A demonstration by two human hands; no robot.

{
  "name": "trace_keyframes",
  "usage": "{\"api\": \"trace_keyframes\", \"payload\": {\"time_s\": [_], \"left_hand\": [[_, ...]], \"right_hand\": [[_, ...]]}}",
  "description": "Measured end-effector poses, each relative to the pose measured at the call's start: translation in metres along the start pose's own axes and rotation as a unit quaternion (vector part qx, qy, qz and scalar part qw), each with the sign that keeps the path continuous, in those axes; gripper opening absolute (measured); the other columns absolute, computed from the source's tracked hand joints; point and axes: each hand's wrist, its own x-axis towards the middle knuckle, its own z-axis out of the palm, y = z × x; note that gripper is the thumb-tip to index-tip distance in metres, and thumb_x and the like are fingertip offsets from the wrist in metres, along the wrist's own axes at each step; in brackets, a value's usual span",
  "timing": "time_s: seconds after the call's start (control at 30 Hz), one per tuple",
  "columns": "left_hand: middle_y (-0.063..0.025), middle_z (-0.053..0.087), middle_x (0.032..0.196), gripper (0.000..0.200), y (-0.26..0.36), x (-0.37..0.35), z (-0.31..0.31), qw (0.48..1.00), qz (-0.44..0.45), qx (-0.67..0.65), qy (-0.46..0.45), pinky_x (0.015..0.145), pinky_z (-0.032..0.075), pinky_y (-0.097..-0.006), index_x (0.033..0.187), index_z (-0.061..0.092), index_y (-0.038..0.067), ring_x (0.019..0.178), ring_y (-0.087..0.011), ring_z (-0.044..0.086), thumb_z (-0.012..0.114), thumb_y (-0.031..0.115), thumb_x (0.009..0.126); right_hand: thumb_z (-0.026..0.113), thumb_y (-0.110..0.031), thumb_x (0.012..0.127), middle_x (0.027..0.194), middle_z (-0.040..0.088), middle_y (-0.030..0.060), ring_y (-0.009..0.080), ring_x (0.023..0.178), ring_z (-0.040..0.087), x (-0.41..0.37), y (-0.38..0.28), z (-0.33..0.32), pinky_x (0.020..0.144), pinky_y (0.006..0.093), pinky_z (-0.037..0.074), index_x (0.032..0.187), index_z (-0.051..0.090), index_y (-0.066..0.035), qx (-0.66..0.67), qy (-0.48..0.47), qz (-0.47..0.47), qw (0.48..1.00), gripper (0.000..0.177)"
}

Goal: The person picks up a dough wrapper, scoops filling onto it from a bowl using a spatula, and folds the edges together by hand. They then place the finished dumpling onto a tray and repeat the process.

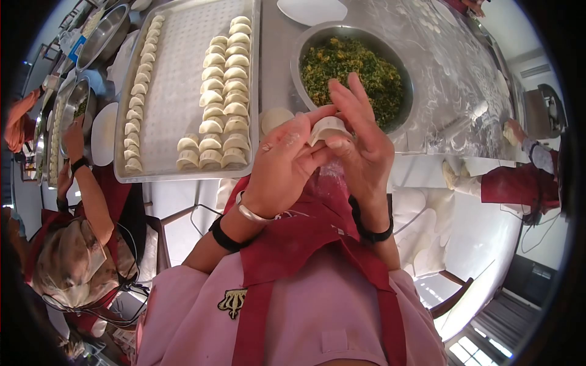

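Head view. Dumpling [329, 129] sits between the two hands, raised in front of the red apron [293, 244]. From my remote seat I read its long axis as near 9-to-3 o'clock, curved edge toward 12. Left hand [281, 161] lies at its 8 o'clock, right hand [365, 143] at its 4. Neither is clearly nearer; both touch it.

Fingers, left: closed in around the dough, one stretched along its upper side, others beneath its left end. Fingers, right: thumb pressed on the lower right edge; two others point up toward 12, slightly parted and off the dough. I judge the grip a light pinch shared by both hands.

Surroundings, taken from the dumpling: metal bowl [297, 76] of chopped green and yellow filling [360, 64] at 1 o'clock, rim just beyond the right fingers; tray [177, 79] with rows of shaped dumplings [235, 88] at 10; pale dough round [273, 117] at 9, beside the left hand and partly covered by it.

Hidden or unclear: underside of the held piece; whatever bears on it from behind the right thumb; whether filling is inside. I cannot tell how much of its edge is sealed. Co-worker's hand [74, 137] at far 9 is small and warped by the lens; the scene's corners are cut off in black.
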Motion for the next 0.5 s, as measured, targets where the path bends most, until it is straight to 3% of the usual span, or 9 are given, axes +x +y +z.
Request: {"api": "trace_keyframes", "payload": {"time_s": [0.03, 0.13, 0.27, 0.5], "left_hand": [[-0.0151, 0.041, 0.150, 0.027, 0.003, 0.001, 0.002, 1.000, -0.015, 0.002, 0.011, 0.108, 0.044, -0.0468, 0.120, 0.055, -0.005, 0.124, -0.0277, 0.055, 0.045, 0.014, 0.104], [-0.0133, 0.054, 0.136, 0.040, -0.003, 0.004, -0.003, 1.000, -0.010, -0.003, -0.023, 0.109, 0.045, -0.0427, 0.141, 0.043, -0.006, 0.125, -0.0244, 0.055, 0.041, 0.011, 0.105], [-0.0133, 0.053, 0.137, 0.043, -0.007, 0.002, -0.003, 0.999, -0.042, 0.004, -0.008, 0.111, 0.043, -0.0421, 0.144, 0.040, -0.005, 0.125, -0.0235, 0.054, 0.045, 0.010, 0.104], [-0.0140, 0.048, 0.144, 0.052, 0.001, 0.007, -0.001, 0.996, -0.051, -0.049, -0.053, 0.116, 0.038, -0.0399, 0.149, 0.030, -0.004, 0.132, -0.0237, 0.049, 0.047, 0.008, 0.102]], "right_hand": [[0.065, -0.019, 0.094, 0.123, 0.067, 0.0182, 0.0373, 0.140, 0.041, 0.000, 0.001, 0.000, 0.108, 0.0448, 0.039, 0.113, 0.070, -0.001, -0.005, 0.001, -0.006, 1.000, 0.027], [0.064, -0.019, 0.094, 0.128, 0.064, 0.0187, 0.0383, 0.140, 0.040, -0.005, 0.012, -0.007, 0.108, 0.0450, 0.039, 0.115, 0.068, 0.000, -0.035, -0.025, -0.048, 0.998, 0.029], [0.066, -0.020, 0.092, 0.131, 0.062, 0.0193, 0.0394, 0.140, 0.040, 0.000, 0.010, -0.012, 0.106, 0.0442, 0.042, 0.119, 0.066, 0.002, -0.078, -0.063, -0.050, 0.994, 0.035], [0.071, -0.006, 0.085, 0.128, 0.064, 0.0184, 0.0387, 0.135, 0.047, -0.002, 0.001, -0.009, 0.105, 0.0438, 0.044, 0.117, 0.067, 0.004, -0.017, 0.034, -0.011, 0.999, 0.033]]}}
